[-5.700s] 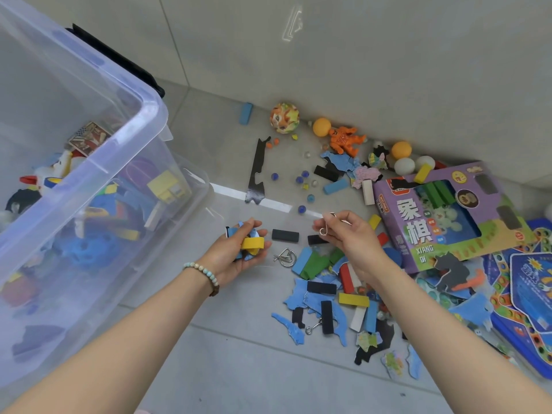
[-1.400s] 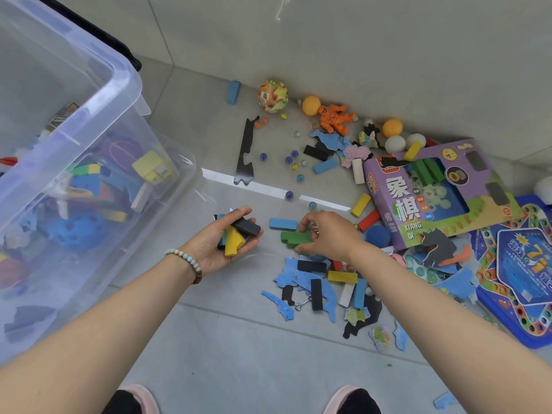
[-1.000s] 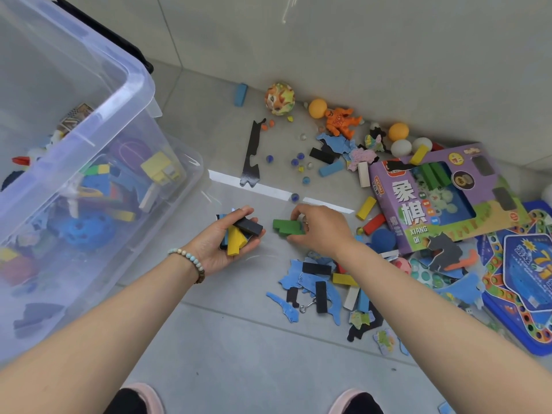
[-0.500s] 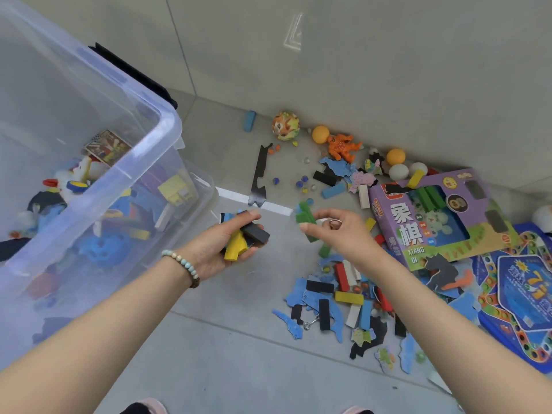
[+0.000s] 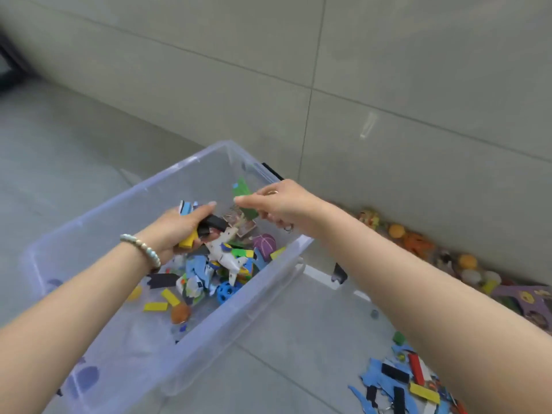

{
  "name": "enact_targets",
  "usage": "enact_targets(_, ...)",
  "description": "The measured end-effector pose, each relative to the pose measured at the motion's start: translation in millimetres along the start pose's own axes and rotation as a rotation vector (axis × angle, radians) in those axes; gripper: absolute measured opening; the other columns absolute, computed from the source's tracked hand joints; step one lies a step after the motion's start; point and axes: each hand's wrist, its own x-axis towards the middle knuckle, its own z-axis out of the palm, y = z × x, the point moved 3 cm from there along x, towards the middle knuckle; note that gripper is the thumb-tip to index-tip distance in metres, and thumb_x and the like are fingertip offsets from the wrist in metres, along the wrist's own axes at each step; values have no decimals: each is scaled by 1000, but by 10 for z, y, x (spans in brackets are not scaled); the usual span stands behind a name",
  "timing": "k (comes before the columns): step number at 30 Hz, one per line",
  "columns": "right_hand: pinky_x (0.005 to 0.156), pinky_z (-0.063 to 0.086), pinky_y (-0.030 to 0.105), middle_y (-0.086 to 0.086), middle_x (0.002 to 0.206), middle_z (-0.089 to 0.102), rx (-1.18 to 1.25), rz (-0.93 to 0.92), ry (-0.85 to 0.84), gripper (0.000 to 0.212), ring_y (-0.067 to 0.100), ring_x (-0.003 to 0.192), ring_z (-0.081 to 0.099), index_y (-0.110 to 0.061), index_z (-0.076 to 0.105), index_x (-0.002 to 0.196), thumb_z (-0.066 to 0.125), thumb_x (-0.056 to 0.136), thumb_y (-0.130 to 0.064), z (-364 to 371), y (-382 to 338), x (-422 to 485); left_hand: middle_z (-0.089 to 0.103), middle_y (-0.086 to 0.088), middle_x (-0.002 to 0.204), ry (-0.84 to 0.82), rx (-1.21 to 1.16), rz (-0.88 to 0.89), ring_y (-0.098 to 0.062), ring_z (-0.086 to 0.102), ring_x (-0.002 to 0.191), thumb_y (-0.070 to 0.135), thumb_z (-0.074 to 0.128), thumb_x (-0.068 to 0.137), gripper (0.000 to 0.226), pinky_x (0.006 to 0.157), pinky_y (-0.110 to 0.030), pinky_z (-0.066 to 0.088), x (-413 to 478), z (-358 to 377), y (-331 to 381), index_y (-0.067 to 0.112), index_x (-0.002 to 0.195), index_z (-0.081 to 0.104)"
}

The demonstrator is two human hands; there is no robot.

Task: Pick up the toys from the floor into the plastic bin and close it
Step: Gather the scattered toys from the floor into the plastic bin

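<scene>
The clear plastic bin (image 5: 257,297) stands open on the floor, with many toys inside. Both hands are over its open top. My left hand (image 5: 179,225) grips a bundle of blocks (image 5: 206,227): black, yellow and blue ones. My right hand (image 5: 280,204) pinches green blocks (image 5: 246,200) above the bin's far corner, with a small metal ring puzzle (image 5: 287,227) hanging under its fingers. Loose blocks and blue foam pieces (image 5: 397,380) lie on the floor at the lower right.
Along the base of the grey tiled wall lie balls (image 5: 397,231), an orange figure (image 5: 418,243) and a purple game box (image 5: 528,303). A black strip piece (image 5: 339,274) lies on the floor just beyond the bin. Grey tile floor stretches left of the bin.
Both hands lifted from the floor pile and swung left over the bin, carrying their blocks. The view turned left with them, so the floor toys now sit at the right edge.
</scene>
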Motion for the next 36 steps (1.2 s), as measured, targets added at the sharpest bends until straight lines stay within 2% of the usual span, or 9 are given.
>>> enact_targets(2, 36, 31, 13, 0, 62, 49, -180, 110, -46, 40, 10, 45, 40, -7, 69, 100, 71, 80, -41, 358, 110, 325, 68, -8, 80, -11, -93, -152, -7, 66, 48, 36, 58, 90, 30, 30, -12, 36, 215, -179, -357, 8, 99, 56)
enact_targets(5, 70, 47, 24, 8, 100, 63, -98, 225, -72, 45, 20, 82, 60, -4, 53, 128, 60, 90, -29, 686, 383, 655, 71, -5, 68, 27, -164, -238, -11, 68, 50, 33, 60, 89, 36, 35, -14, 44, 436, -309, -753, 3, 108, 55)
enact_targets(7, 91, 40, 26, 6, 136, 51, -70, 221, -34, 44, 23, 119, 52, -11, 45, 138, 51, 96, -24, 710, 516, 757, 70, -10, 74, 51, -188, -227, -15, 68, 54, 28, 63, 87, 40, 43, -19, 53, 551, -330, -895, -2, 112, 56)
enact_targets(9, 99, 35, 26, 3, 145, 43, -66, 214, -23, 40, 21, 130, 43, -14, 46, 137, 45, 98, -20, 665, 579, 771, 68, -11, 86, 24, -168, -184, -14, 67, 59, 23, 62, 89, 39, 48, -23, 55, 607, -303, -925, -3, 117, 56)
enact_targets(15, 90, 40, 24, 3, 133, 54, -129, 82, -42, 35, 16, 115, 51, -16, 53, 131, 48, 97, -23, 480, 415, 614, 35, -4, 149, -5, 4, -67, -19, 34, 135, 31, 57, 92, 63, 107, -35, 29, 729, -195, -851, 13, 146, 30)
enact_targets(19, 97, 48, 30, 1, 125, 61, 227, 30, -97, 25, 17, 112, 60, -19, 58, 120, 49, 97, -20, 94, 308, 315, 50, -1, 137, 36, 134, 163, -13, 47, 123, 31, 57, 91, 49, 98, -26, 36, 580, -54, -476, 16, 137, 45)
enact_targets(23, 94, 51, 32, 3, 120, 66, 534, -12, -46, 30, 19, 109, 64, -14, 59, 119, 51, 90, -20, -567, 542, -106, 66, 3, 116, -182, 111, 338, -12, 63, 107, 26, 59, 90, 26, 94, -26, 49, 205, 420, 25, 22, 117, 59)
enact_targets(30, 81, 57, 28, 2, 121, 66, 671, 150, 210, 88, 18, 109, 64, -16, 57, 123, 90, 45, -41, -1488, 1880, -952, 69, 1, 103, -564, 275, 352, -8, 66, 86, 21, 63, 88, 24, 80, -22, 54, -232, 1744, 139, 20, 113, 61)
enact_targets(36, 90, 49, 28, 2, 123, 63, 486, 388, 334, 31, 16, 110, 60, -19, 58, 117, 61, 87, -12, -1547, 3220, -1485, 65, -5, 105, -658, 597, 174, -13, 62, 90, 25, 64, 87, 26, 82, -27, 51, 39, 2660, -813, 19, 112, 58)
